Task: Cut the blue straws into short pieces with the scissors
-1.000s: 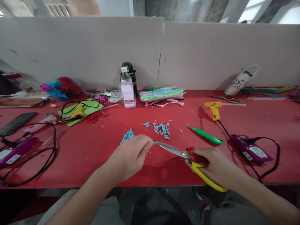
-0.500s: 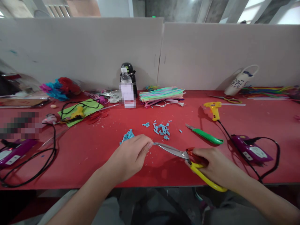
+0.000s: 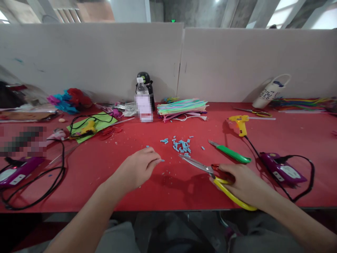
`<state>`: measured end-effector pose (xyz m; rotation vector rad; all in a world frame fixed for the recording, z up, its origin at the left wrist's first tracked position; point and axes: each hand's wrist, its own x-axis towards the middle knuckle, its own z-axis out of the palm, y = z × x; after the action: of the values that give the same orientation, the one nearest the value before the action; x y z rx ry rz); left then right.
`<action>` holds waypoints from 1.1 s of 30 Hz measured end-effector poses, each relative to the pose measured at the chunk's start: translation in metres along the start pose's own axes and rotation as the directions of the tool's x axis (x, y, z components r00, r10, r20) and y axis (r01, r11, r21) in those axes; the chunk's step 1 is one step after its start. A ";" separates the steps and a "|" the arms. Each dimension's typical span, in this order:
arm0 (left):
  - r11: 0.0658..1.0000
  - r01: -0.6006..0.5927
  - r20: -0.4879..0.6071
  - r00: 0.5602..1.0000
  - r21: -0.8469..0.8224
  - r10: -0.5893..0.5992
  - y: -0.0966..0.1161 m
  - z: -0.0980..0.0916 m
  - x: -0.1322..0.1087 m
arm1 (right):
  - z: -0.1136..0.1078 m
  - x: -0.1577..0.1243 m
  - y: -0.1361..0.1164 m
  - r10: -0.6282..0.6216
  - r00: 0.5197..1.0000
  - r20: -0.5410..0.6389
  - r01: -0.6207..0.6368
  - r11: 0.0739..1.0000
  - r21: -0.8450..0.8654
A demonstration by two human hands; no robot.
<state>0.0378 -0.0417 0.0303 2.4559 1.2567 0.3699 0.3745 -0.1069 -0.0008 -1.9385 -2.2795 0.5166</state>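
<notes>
A: What did the left hand [image 3: 140,165] hold?
B: One tiny light-blue piece [image 3: 163,160], pinched at the fingertips, over the middle of the red surface [image 3: 105,182].
A: And the right hand [image 3: 243,181]?
B: Wrapped around the yellow-and-red-handled metal scissors [image 3: 197,164]; blades pointed left, apart from that piece.
A: Also listed?
B: Loose cluster of short light-blue bits [image 3: 181,146], just beyond the blades; green-handled cutter knife [image 3: 233,153], right of the cluster; yellow plastic glue gun [image 3: 241,123], farther still. All lay there.
</notes>
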 end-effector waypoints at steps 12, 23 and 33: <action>0.974 0.115 -0.043 0.993 0.197 -0.109 -0.042 -0.003 -0.003 | -0.003 -0.005 -0.004 0.034 0.997 0.068 -0.028 0.996 -0.087; 0.955 0.266 -0.220 0.947 0.134 -0.234 -0.021 0.038 0.072 | -0.004 -0.008 -0.009 -0.020 1.000 0.013 0.021 0.994 -0.104; 0.922 0.366 -0.250 0.911 0.124 -0.328 -0.034 0.057 0.086 | -0.007 -0.006 -0.013 -0.005 1.000 0.013 0.006 0.992 -0.129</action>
<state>0.0844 0.0362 -0.0299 2.3017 1.8569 0.4686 0.3658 -0.1131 0.0105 -1.9907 -2.3805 0.3908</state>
